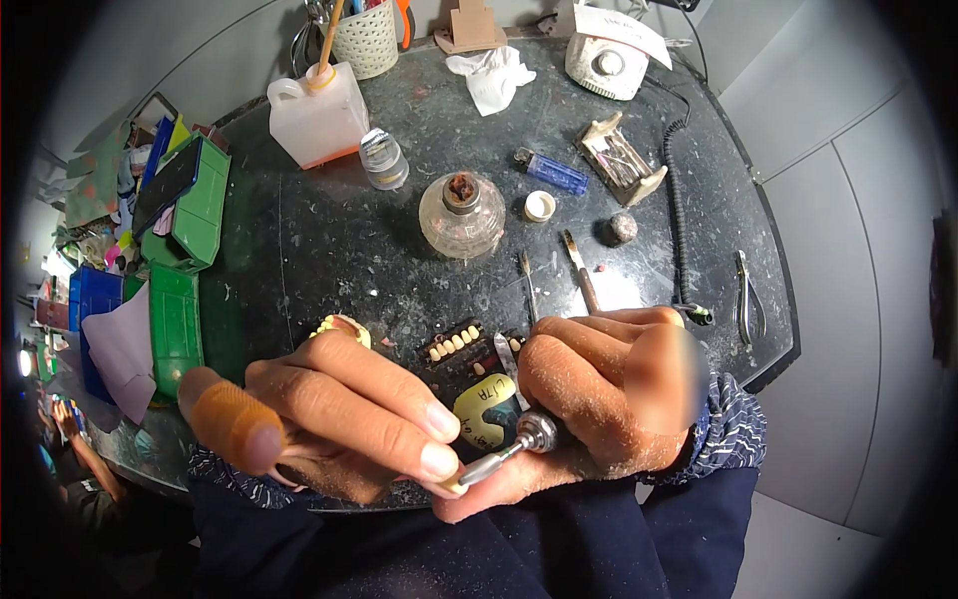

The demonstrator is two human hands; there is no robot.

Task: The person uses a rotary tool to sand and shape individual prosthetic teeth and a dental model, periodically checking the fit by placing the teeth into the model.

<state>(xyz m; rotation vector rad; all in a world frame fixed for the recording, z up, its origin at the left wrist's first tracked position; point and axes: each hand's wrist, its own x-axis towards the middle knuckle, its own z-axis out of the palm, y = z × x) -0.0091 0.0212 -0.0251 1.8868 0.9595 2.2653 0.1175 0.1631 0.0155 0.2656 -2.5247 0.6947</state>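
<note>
My right hand [609,399], dusted with pale powder, is wrapped round a rotary handpiece [537,431] whose metal nose and tapered bit point down to the left. The bit meets a small pale tooth-like piece [455,487] pinched in the fingertips of my left hand [349,414]. My right thumb lies beside that piece. One finger of the left hand wears an orange wrap [236,421]. Behind the hands lies a yellow dental cast [481,404], partly covered. A row of artificial teeth [454,344] sits just beyond it. Another cast [344,327] shows past my left knuckles.
A glass spirit burner [462,222] stands mid-table. Around it are a blue lighter [559,173], a small white cup [539,207], a brush-like tool [579,270] and pliers [748,299]. Green bins [177,324] line the left. A coiled cord [679,200] runs down the right side.
</note>
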